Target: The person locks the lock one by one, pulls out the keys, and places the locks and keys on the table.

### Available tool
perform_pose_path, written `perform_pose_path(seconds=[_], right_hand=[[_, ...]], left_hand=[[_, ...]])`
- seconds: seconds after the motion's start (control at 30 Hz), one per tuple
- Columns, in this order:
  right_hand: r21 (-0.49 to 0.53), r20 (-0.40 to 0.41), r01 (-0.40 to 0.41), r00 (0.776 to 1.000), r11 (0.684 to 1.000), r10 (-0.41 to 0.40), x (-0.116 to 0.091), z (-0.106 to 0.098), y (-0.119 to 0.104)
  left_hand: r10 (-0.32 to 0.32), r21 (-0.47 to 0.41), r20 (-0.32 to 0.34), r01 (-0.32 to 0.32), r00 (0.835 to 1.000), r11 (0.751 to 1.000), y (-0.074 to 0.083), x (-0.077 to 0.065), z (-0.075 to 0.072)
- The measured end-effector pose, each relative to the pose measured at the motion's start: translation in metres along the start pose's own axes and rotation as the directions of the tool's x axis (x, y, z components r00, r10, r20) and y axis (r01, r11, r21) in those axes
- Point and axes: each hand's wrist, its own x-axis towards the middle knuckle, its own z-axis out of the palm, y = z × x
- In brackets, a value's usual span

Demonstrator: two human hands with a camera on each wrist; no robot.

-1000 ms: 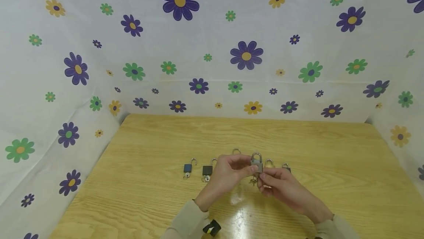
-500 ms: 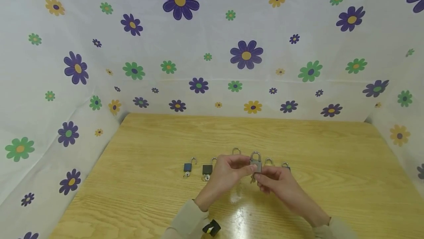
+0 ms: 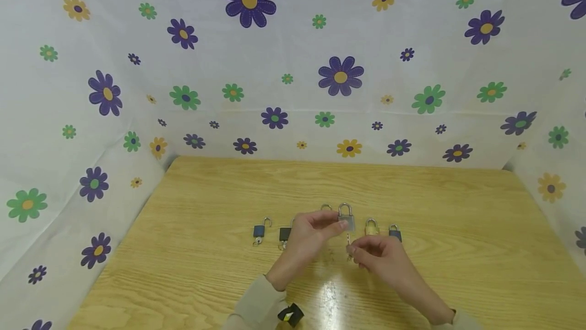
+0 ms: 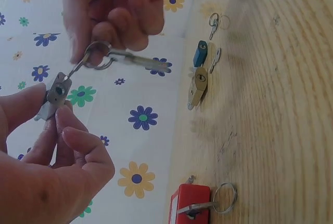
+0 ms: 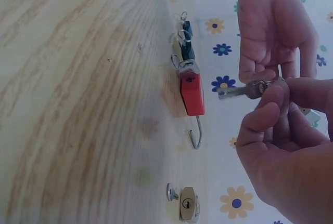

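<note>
A small grey padlock [image 3: 348,223] is held up over the table by my left hand [image 3: 304,243], which pinches its body between thumb and fingers. Its shackle points up and away from me. The keyhole side of the padlock [image 4: 58,90] shows in the left wrist view. Just below it, my right hand [image 3: 386,261] pinches a key [image 3: 348,240] whose tip is right by the keyhole, pointing at the lock. A second key [image 4: 140,61] dangles from the same ring [image 4: 105,66]. The right wrist view shows the dangling key [image 5: 235,92] beside the curled fingers.
Padlocks stand in a row on the wooden table [image 3: 192,269]: blue [image 3: 259,231] and black [image 3: 284,234] at left, gold [image 3: 372,229] and dark blue [image 3: 396,234] at right. A red padlock [image 5: 192,95] has its shackle open and a key in it. A flowered cloth [image 3: 293,40] surrounds the table.
My right hand has drawn down from the padlock's underside, and a gap with the key's blade now shows between them. The padlock has moved slightly up and left in the left hand.
</note>
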Motion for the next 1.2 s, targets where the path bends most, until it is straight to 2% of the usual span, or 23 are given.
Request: perform_pose_path(seconds=[0.13, 0.2, 0.27, 0.37, 0.47, 0.57, 0.7, 0.77, 0.97, 1.2], right_hand=[[-0.037, 0.085, -0.075, 0.993, 0.996, 0.078, -0.004, 0.0, 0.004], [-0.043, 0.135, -0.116, 0.984, 0.992, 0.121, -0.007, -0.001, 0.005], [-0.04, 0.177, -0.149, 0.972, 0.988, 0.153, -0.009, 0.0, 0.006], [-0.042, 0.196, -0.184, 0.962, 0.982, 0.189, -0.01, 0.001, 0.007], [-0.089, 0.15, -0.186, 0.969, 0.979, 0.197, -0.005, 0.004, 0.01], [-0.208, 0.072, -0.146, 0.984, 0.967, 0.163, 0.001, 0.006, 0.013], [-0.372, -0.028, -0.102, 0.995, 0.923, 0.098, 0.009, 0.009, 0.015], [-0.411, -0.052, -0.1, 0.995, 0.906, 0.086, 0.012, 0.01, 0.016], [-0.471, -0.077, -0.107, 0.994, 0.876, 0.08, 0.018, 0.014, 0.015], [-0.493, -0.101, -0.102, 0.993, 0.864, 0.059, 0.023, 0.017, 0.012]], left_hand=[[-0.005, -0.015, -0.025, 0.005, 1.0, 1.0, -0.004, 0.002, -0.005], [-0.01, -0.015, -0.027, 0.009, 1.0, 1.0, 0.002, -0.002, -0.007], [-0.014, -0.014, -0.031, 0.014, 0.999, 1.0, 0.0, -0.001, -0.008], [-0.031, -0.004, -0.044, 0.031, 0.999, 1.0, -0.002, 0.0, -0.01], [-0.04, -0.003, -0.052, 0.04, 0.998, 0.999, -0.01, 0.003, -0.012], [-0.051, 0.006, -0.053, 0.052, 0.997, 0.999, -0.01, 0.003, -0.012], [-0.063, 0.009, -0.04, 0.063, 0.997, 0.998, -0.012, 0.004, -0.012], [-0.062, 0.006, -0.033, 0.063, 0.998, 0.998, -0.013, 0.004, -0.012], [-0.055, 0.014, -0.036, 0.056, 0.998, 0.998, -0.015, 0.004, -0.012], [-0.076, 0.043, -0.046, 0.078, 0.996, 0.996, -0.017, 0.005, -0.011]])
